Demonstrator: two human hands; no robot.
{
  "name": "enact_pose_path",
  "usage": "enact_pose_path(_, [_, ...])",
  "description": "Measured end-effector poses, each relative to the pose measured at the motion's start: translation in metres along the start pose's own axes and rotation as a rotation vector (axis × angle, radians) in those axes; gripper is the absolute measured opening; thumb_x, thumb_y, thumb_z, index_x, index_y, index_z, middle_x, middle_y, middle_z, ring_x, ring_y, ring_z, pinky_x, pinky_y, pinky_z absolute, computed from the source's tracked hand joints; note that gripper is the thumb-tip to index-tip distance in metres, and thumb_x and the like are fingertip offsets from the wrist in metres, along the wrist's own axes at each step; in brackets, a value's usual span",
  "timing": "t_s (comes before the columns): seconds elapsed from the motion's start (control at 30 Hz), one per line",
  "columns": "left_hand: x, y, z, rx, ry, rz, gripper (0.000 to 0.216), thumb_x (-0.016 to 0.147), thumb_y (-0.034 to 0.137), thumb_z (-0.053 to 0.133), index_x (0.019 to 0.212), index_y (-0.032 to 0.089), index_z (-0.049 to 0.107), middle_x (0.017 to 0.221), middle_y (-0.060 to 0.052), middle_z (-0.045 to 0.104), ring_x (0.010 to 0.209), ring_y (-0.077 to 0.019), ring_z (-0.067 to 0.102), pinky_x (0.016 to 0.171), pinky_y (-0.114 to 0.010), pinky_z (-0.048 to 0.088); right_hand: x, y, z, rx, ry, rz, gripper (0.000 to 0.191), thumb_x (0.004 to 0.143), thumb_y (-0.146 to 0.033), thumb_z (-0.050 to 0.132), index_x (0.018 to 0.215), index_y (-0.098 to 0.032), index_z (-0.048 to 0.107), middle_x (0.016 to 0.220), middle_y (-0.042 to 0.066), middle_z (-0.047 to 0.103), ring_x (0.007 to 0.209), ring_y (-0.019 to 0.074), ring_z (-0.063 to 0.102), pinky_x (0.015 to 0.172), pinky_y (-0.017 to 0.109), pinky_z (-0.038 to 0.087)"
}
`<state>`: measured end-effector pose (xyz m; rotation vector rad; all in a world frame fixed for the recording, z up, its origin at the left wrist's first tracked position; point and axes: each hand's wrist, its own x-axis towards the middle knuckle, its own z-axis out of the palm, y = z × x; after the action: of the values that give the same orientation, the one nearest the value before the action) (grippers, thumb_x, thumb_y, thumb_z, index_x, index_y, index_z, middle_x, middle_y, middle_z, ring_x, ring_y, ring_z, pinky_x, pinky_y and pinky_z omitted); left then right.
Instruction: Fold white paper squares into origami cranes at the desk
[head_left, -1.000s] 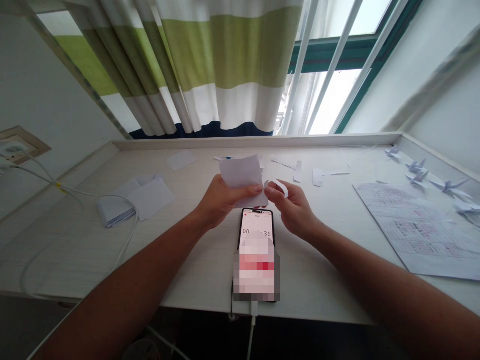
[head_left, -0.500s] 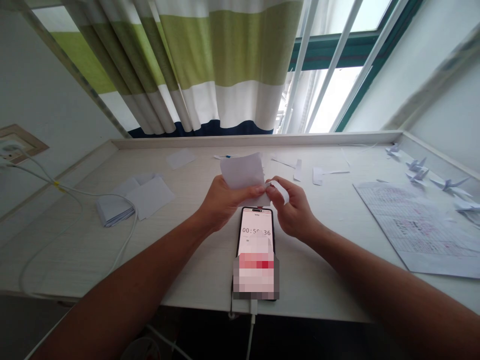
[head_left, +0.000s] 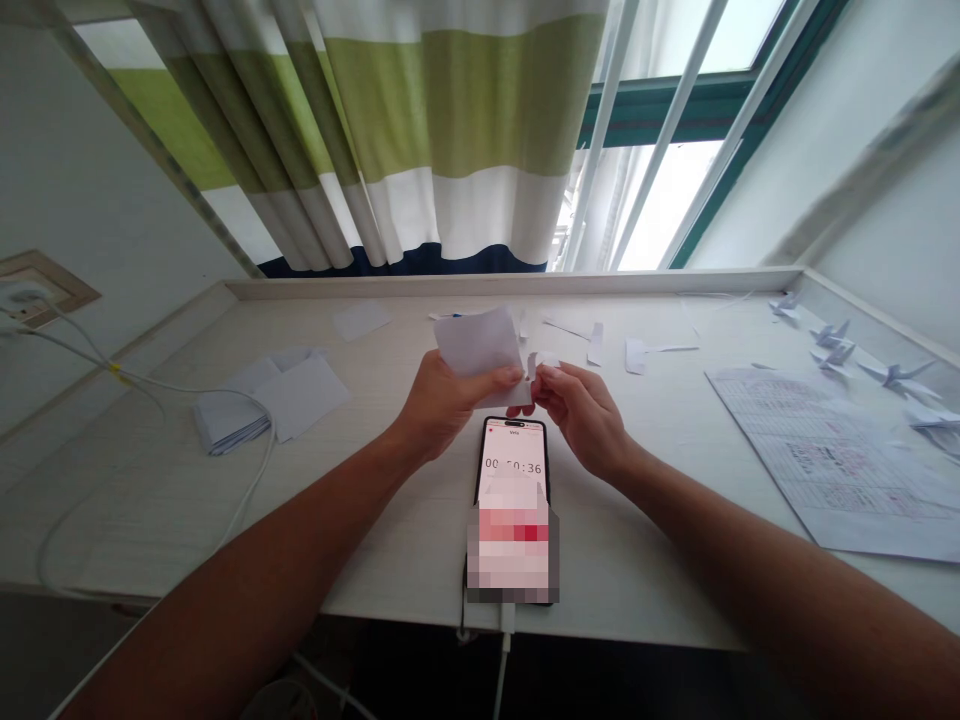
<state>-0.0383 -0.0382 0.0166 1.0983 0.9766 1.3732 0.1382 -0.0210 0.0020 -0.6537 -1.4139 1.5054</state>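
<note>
My left hand [head_left: 439, 405] is closed on a white sheet of paper [head_left: 480, 340], its thumb pressed across the lower front. At the sheet's right edge, my right hand [head_left: 592, 415] pinches a narrow curled paper strip [head_left: 532, 366]. Whether the strip's lower end is still joined to the sheet I cannot tell. Just below both hands lies a phone [head_left: 516, 448] with a running time on its lit screen, partly blurred out.
Stacked paper [head_left: 240, 405] lies on the left beside a white cable [head_left: 259, 470]. Paper scraps [head_left: 634, 356] are scattered behind my hands. A written sheet [head_left: 840, 465] and several folded paper cranes [head_left: 832, 345] occupy the right side of the desk [head_left: 390, 580].
My right fingers have shifted their pinch on the strip, and its loop no longer bulges to the right. The sheet has tilted and moved slightly left with my left hand.
</note>
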Motion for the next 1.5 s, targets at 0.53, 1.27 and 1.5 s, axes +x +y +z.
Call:
enact_pose_path(0.53, [0.001,0.007,-0.003,0.134,-0.163,-0.004,0.034,0.068,0.03,0.094,0.095,0.015,0.08,0.088,-0.007,0.078,0.079,-0.0202,0.073,0.07,-0.032,0.06,0.001,-0.004,-0.005,-0.14,-0.011,-0.022,0.026,0.088,-0.039,0.071,0.071,-0.019,0.068,0.069,0.002,0.069,0.068,0.0163,0.067,0.063,0.03,0.053])
enact_pose_path(1.27, [0.0,0.011,-0.002,0.192,-0.171,0.049,0.026,0.069,0.026,0.09,0.087,0.014,0.077,0.079,-0.005,0.075,0.07,-0.0178,0.069,0.064,-0.031,0.058,0.0,-0.006,-0.007,-0.33,0.029,-0.073,0.028,0.093,-0.039,0.067,0.074,-0.019,0.066,0.07,0.003,0.071,0.067,0.0178,0.066,0.065,0.034,0.054])
enact_pose_path(1.5, [0.0,0.004,-0.004,0.125,-0.188,0.03,0.029,0.07,0.027,0.091,0.093,0.014,0.078,0.087,-0.006,0.077,0.078,-0.019,0.072,0.072,-0.033,0.059,-0.002,-0.009,-0.001,-0.322,0.043,-0.092,0.026,0.092,-0.037,0.071,0.075,-0.019,0.063,0.072,0.003,0.072,0.066,0.016,0.067,0.062,0.031,0.055])
